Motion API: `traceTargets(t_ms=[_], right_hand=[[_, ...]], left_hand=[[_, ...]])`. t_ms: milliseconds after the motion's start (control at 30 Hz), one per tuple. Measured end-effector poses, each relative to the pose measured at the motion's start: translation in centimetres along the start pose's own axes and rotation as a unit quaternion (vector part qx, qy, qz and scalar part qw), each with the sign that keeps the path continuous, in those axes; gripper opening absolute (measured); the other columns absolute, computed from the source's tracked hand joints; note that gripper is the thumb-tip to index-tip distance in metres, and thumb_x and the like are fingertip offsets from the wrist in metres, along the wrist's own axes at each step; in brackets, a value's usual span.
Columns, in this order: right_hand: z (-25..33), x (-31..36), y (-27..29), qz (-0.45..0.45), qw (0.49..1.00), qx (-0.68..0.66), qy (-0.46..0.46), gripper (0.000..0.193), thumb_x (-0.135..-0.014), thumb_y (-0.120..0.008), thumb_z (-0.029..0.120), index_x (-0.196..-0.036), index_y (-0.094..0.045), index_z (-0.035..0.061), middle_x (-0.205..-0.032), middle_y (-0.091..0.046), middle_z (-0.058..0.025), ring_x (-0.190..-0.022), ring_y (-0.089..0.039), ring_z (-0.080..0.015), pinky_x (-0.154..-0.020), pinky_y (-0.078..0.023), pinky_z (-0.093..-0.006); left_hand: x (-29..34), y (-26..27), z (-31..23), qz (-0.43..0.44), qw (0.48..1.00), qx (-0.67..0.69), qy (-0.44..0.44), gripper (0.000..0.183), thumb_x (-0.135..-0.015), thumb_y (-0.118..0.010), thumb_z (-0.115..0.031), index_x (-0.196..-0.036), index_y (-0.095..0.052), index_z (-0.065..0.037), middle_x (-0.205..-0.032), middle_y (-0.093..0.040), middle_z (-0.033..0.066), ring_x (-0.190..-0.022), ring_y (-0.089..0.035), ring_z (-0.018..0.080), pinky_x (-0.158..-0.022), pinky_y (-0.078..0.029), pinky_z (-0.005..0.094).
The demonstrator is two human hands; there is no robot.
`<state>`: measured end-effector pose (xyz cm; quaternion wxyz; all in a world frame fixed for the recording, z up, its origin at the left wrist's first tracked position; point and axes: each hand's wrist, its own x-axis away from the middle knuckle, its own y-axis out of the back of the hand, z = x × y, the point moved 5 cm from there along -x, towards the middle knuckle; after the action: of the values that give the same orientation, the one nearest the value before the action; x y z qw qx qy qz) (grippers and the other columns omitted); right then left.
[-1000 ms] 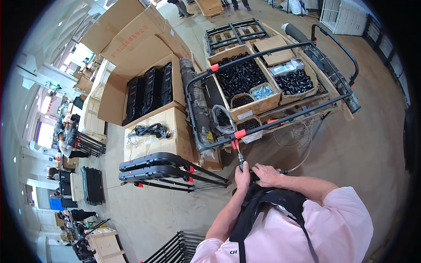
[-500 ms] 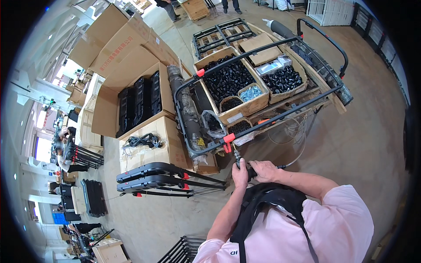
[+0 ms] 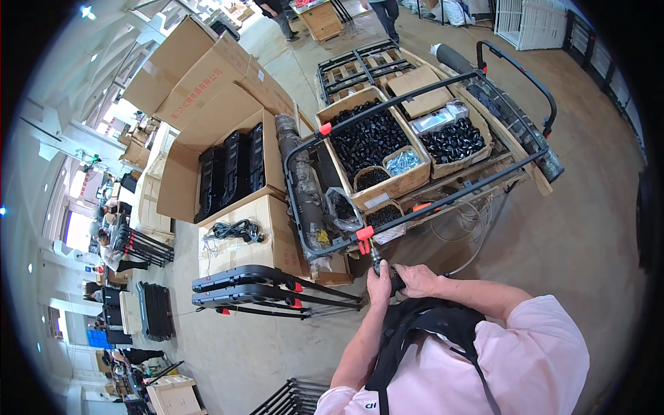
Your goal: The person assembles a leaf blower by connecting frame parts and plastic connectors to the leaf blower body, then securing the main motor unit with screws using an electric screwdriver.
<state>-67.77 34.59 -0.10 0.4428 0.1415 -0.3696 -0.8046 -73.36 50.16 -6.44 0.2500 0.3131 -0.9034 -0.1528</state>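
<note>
My left hand (image 3: 379, 283) is closed around the front of a power screwdriver (image 3: 376, 256) with a dark body and a metal nose. Behind it, my right hand (image 3: 419, 280) wraps the tool's grip, where a hose leads off to the right. The bit meets or nearly meets a red plastic fitting (image 3: 364, 236) at the near corner of a black tubular frame (image 3: 443, 201); exact contact is too small to tell. That frame rests across wrapped rolls (image 3: 302, 187) and over boxes of parts. My fingers hide most of the tool's body.
Under the frame, a wooden crate (image 3: 395, 194) holds black parts and small tubs of screws. An open carton (image 3: 181, 181) with black mouldings stands left. Stacked black frames (image 3: 242, 284) jut out near my left arm. A pale hose (image 3: 477, 253) hangs on the right. Several people are farther off.
My view has shifted, so the scene sits slightly lower and farther right. Both hands keep their grip on the screwdriver at the same corner. A person at the far top has stepped along.
</note>
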Motion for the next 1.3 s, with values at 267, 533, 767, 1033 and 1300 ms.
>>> traceTargets(t_ms=[267,533,767,1033,1300], right_hand=[[-0.9,-0.8,0.1,0.018,1.0,0.011,-0.007,0.083,-0.077,-0.083,0.03,-0.14,-0.044,-0.006,-0.107,-0.071,-0.0298,-0.1,-0.07,-0.0471,-0.087,-0.057,-0.0538],[-0.9,-1.6,-0.1,0.028,0.999,0.026,0.029,0.067,-0.081,-0.08,0.029,-0.133,-0.052,-0.0031,-0.116,-0.065,-0.026,-0.109,-0.067,-0.0442,-0.091,-0.057,-0.053],[0.0,-0.6,-0.5,0.018,1.0,0.011,0.019,0.056,-0.081,-0.08,0.025,-0.125,-0.056,-0.0004,-0.124,-0.057,-0.0214,-0.116,-0.063,-0.0433,-0.094,-0.055,-0.0538],[1.3,-0.4,-0.3,0.046,0.998,0.036,-0.017,0.057,-0.081,-0.078,0.022,-0.129,-0.057,0.0002,-0.126,-0.057,-0.0214,-0.116,-0.063,-0.0442,-0.094,-0.056,-0.0534],[2.1,-0.1,-1.1,0.039,0.998,0.053,-0.013,0.059,-0.08,-0.079,0.022,-0.13,-0.057,-0.0002,-0.132,-0.057,-0.0215,-0.119,-0.063,-0.0423,-0.097,-0.055,-0.0521]], left_hand=[[-0.8,-0.3,-0.5,-0.001,1.0,-0.006,0.004,0.052,-0.102,-0.065,-0.051,-0.1,-0.062,0.001,-0.09,-0.065,0.0121,-0.084,-0.059,0.0235,-0.079,-0.05,0.0417],[-1.2,-0.1,-1.4,-0.002,1.0,-0.005,-0.001,0.049,-0.103,-0.066,-0.048,-0.096,-0.061,0.0,-0.085,-0.062,0.0062,-0.079,-0.054,0.0161,-0.073,-0.05,0.0387],[-0.4,0.1,-1.4,0.03,0.999,-0.028,0.014,0.059,-0.1,-0.063,-0.055,-0.108,-0.063,0.003,-0.101,-0.07,0.0216,-0.095,-0.068,0.0327,-0.088,-0.052,0.0463],[0.1,0.3,-1.3,0.08,0.996,-0.015,0.033,0.06,-0.101,-0.061,-0.056,-0.115,-0.062,0.002,-0.108,-0.071,0.0242,-0.103,-0.068,0.0373,-0.092,-0.051,0.0477],[0.1,0.6,0.3,0.11,0.992,0.035,0.044,0.065,-0.103,-0.059,-0.055,-0.119,-0.058,0.007,-0.109,-0.069,0.026,-0.103,-0.067,0.0346,-0.092,-0.051,0.0467]])
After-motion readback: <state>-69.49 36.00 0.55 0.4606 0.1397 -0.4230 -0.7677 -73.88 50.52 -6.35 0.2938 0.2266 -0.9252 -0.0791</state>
